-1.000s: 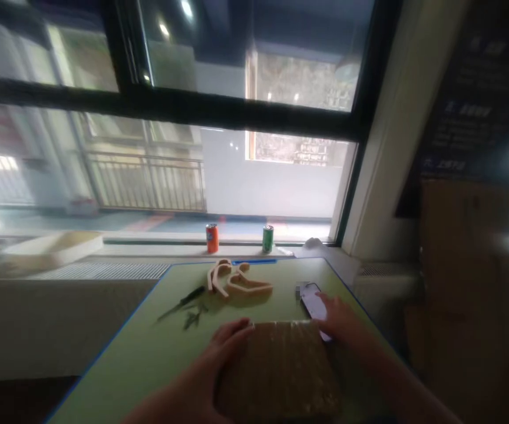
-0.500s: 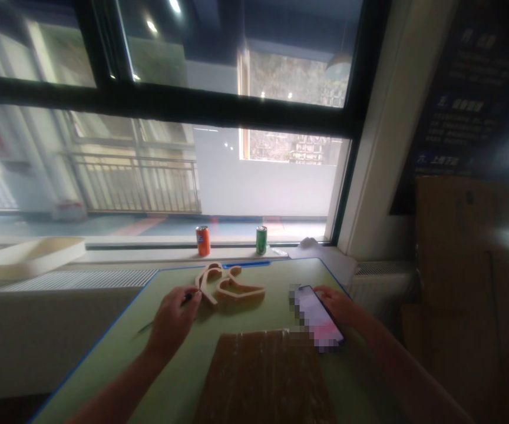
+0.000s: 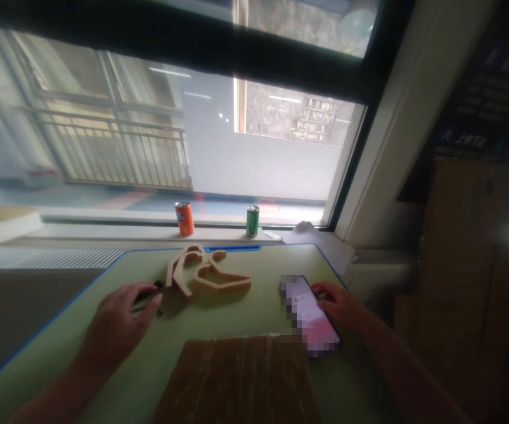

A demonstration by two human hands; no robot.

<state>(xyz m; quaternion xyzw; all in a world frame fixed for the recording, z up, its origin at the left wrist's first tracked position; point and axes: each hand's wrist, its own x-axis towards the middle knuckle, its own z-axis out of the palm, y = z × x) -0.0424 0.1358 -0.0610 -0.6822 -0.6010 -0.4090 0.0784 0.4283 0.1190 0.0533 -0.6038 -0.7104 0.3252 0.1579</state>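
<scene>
My left hand lies on the green table with its fingers closed around a thin dark tool, just left of some curved wooden pieces. My right hand rests against the right edge of a lit phone that lies flat on the table. A brown flat board wrapped in film lies between my forearms at the near edge.
An orange can and a green can stand on the window sill behind the table. A radiator grille runs to the left. Cardboard boxes stand stacked on the right.
My left hand left the brown board, reached to the dark tool and drew it left and nearer. My right hand stayed at the phone. The view tilted down.
</scene>
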